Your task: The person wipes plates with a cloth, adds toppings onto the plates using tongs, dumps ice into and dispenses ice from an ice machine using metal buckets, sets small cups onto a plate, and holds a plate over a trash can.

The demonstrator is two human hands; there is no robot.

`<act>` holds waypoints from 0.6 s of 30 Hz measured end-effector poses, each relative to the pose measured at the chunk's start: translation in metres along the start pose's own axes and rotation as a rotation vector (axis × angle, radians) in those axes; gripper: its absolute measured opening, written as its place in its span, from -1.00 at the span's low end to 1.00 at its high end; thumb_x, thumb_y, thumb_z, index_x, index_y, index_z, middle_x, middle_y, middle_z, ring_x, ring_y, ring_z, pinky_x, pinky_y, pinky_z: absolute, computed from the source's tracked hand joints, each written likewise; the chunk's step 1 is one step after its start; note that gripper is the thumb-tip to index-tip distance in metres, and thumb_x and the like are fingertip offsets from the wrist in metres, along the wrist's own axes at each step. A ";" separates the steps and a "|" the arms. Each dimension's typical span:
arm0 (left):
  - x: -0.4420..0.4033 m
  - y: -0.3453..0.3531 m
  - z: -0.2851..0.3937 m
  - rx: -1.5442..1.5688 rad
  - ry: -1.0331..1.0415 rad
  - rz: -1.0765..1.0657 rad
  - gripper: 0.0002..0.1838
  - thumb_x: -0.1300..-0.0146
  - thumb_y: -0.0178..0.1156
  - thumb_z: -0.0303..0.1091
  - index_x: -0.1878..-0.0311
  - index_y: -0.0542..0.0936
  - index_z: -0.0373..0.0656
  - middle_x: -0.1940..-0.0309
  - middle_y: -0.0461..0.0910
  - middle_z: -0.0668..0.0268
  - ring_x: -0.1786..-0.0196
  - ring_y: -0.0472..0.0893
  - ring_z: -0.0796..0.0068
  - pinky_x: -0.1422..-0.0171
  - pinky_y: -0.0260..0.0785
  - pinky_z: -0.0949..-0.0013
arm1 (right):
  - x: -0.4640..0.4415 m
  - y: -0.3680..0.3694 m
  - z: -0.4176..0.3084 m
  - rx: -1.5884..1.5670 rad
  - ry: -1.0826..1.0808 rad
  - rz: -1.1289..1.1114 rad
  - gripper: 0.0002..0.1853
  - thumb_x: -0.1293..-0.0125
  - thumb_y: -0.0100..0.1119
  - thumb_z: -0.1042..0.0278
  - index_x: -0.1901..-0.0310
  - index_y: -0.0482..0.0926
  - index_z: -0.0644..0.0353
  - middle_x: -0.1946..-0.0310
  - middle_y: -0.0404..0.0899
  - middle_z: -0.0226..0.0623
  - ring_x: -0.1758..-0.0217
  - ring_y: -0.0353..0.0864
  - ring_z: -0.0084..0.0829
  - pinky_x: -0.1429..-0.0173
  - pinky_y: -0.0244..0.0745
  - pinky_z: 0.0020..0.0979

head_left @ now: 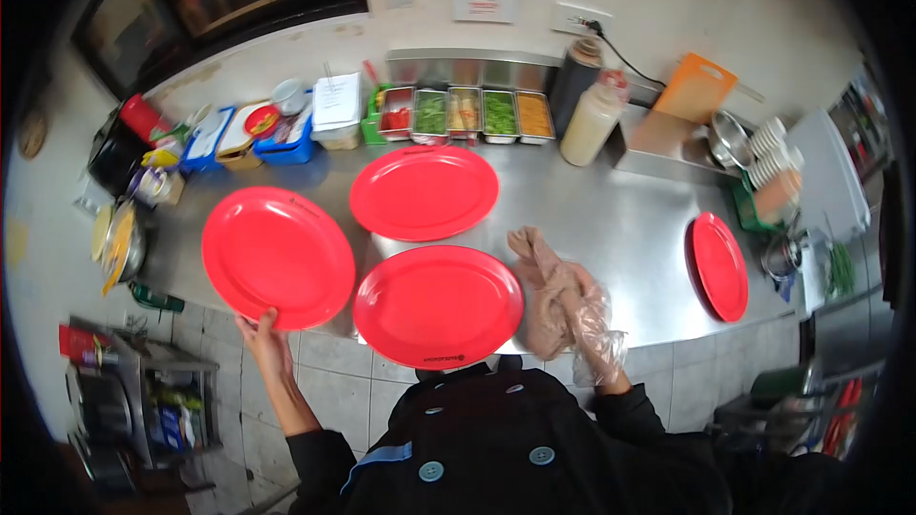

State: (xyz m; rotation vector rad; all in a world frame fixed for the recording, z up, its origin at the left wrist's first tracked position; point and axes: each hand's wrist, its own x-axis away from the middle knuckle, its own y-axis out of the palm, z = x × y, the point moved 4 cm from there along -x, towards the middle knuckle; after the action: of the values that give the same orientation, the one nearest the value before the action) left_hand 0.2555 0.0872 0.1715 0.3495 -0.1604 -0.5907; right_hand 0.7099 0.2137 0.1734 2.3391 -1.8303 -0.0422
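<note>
My left hand (264, 336) grips the lower rim of a red oval plate (277, 257), thumb on top, and the plate is raised at the left over the counter edge. A clear plastic glove covers my right hand (577, 310), which is closed on a crumpled brown cloth (542, 272) above the steel counter. Between my hands a second red oval plate (439, 305) lies at the counter's front edge. Behind it sits another red plate (425, 193), and one more red plate (720, 267) is off to the right.
Steel tubs of chopped toppings (465, 114) line the back of the counter (611, 219). Beside them stand a cream-coloured squeeze bottle (592, 122) and a dark bottle (576, 76). An orange cutting board (695, 89) leans at the back right. Blue bins (286, 141) stand back left.
</note>
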 end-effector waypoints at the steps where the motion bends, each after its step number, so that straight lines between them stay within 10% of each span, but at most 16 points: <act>1: 0.016 0.024 0.000 0.046 -0.020 -0.164 -0.34 -0.13 0.15 -0.57 -0.28 0.12 -0.11 -0.10 0.38 0.13 -0.09 0.48 0.19 -0.04 0.48 0.06 | 0.005 0.010 0.006 -0.228 0.083 -0.042 -0.55 -0.20 0.06 0.37 -0.14 0.38 0.24 -0.05 0.45 -0.20 -0.12 0.42 -0.41 -0.21 0.34 -0.38; 3: 0.061 0.079 -0.007 0.091 -0.131 -0.371 -0.20 -0.14 0.17 -0.59 -0.38 -0.02 -0.04 -0.17 0.34 0.16 -0.13 0.46 0.27 -0.09 0.46 0.11 | 0.022 0.042 0.010 -0.577 0.136 0.019 -0.48 -0.26 0.07 0.33 -0.25 0.27 0.25 -0.05 0.42 -0.23 -0.12 0.40 -0.43 -0.16 0.38 -0.38; 6: 0.123 0.157 -0.067 0.044 -0.285 -0.619 -0.24 -0.14 0.15 -0.66 -0.31 0.03 0.05 -0.18 0.32 0.21 -0.16 0.43 0.32 -0.09 0.47 0.19 | 0.026 0.064 0.021 -0.185 0.209 0.145 -0.44 -0.34 0.03 0.14 -0.27 0.22 0.28 -0.06 0.41 -0.27 -0.13 0.40 -0.41 -0.18 0.37 -0.38; 12: 0.162 0.228 -0.111 -0.011 -0.500 -0.971 -0.28 -0.14 0.26 -0.49 -0.26 0.03 -0.09 -0.20 0.26 0.20 -0.25 0.35 0.28 -0.20 0.39 0.22 | 0.020 -0.052 0.028 -0.325 0.022 0.425 -0.59 -0.37 -0.01 0.09 -0.08 0.41 0.24 0.04 0.47 -0.27 0.01 0.48 -0.47 0.01 0.47 -0.45; 18: 0.128 0.192 -0.141 -0.891 0.317 -1.075 -0.52 0.01 0.34 -0.42 -0.03 0.45 -0.16 -0.13 0.29 0.09 -0.22 0.29 0.00 -0.30 0.16 0.08 | -0.001 -0.208 0.039 -0.215 -0.083 0.394 -0.72 -0.32 0.02 0.19 0.19 0.55 0.24 0.27 0.59 -0.27 0.22 0.60 -0.37 0.14 0.53 -0.35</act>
State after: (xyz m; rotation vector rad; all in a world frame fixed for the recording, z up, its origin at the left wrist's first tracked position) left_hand 0.4946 0.2016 0.1176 -0.3942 0.6358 -1.5649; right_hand 0.9045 0.2581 0.1033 1.8296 -2.1704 -0.2725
